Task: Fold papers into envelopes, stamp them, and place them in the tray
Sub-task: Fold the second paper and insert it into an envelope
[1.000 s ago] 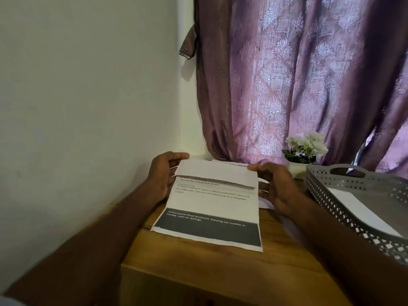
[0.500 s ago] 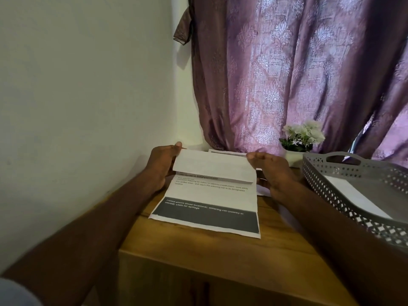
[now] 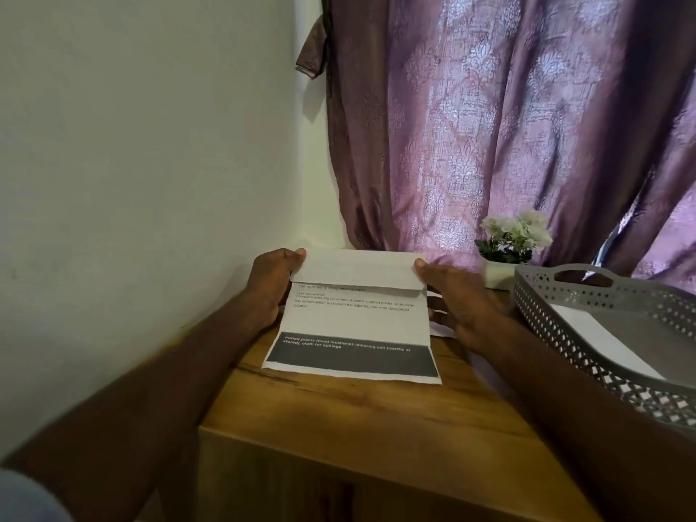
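A printed sheet of paper [image 3: 356, 325] lies on the wooden table [image 3: 357, 405], its dark printed band nearest me. Its far edge is folded over toward me as a white flap. My left hand [image 3: 273, 284] pinches the flap's left corner, and my right hand [image 3: 457, 299] pinches the right corner with its fingers spread under the sheet. The grey perforated tray [image 3: 557, 322] stands at the right with a white envelope [image 3: 602, 344] lying inside it.
A small white pot of pale flowers [image 3: 508, 250] stands behind the tray's near corner. A purple curtain [image 3: 489, 126] hangs behind the table and a plain wall [image 3: 132, 163] closes off the left. More white paper [image 3: 440, 327] peeks out under my right hand.
The folded flap has been drawn further toward me over the printed text, with both hands still on its corners. The view has shifted slightly.
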`<state>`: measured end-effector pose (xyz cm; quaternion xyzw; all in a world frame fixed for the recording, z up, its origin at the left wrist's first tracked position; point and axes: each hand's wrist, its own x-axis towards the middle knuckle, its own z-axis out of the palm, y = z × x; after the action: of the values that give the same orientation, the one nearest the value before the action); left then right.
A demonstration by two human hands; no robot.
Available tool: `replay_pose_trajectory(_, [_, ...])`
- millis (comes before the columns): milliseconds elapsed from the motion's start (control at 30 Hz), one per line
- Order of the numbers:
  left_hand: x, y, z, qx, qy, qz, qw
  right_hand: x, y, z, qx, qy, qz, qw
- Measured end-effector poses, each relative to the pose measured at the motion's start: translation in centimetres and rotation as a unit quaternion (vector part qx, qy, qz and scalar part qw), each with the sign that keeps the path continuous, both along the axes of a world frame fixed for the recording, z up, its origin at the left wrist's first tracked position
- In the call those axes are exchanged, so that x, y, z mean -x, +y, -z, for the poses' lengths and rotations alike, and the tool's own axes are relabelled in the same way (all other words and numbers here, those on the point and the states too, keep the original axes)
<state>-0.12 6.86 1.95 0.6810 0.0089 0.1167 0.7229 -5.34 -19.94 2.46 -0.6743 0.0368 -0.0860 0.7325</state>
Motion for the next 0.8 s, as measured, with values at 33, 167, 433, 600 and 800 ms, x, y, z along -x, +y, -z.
replay_pose_trajectory(33, [-0.1, 0.1, 0.0, 0.009, 0.000, -0.008, 1.000, 0.1, 0.0, 0.0, 0.004, -0.006, -0.017, 1.000])
replay_pose_trajectory(167, [-0.3, 0.5, 0.0, 0.022, -0.018, -0.037, 0.999, -0.1, 0.4, -0.1, 0.013, -0.063, 0.050, 0.997])
replay_pose_trajectory(433, [-0.8, 0.5, 0.2, 0.044, -0.017, -0.052, 0.998, 0.2, 0.1, -0.7, 0.134, -0.083, 0.116, 0.981])
replay_pose_trajectory(600, [-0.6, 0.5, 0.1, 0.035, -0.027, -0.039, 0.998, 0.6, 1.0, -0.1, 0.112, -0.063, 0.075, 0.989])
replay_pose_trajectory(800, [-0.4, 0.3, 0.1, 0.033, -0.033, -0.045, 0.998, 0.4, 0.7, -0.2, 0.061, -0.051, 0.096, 0.992])
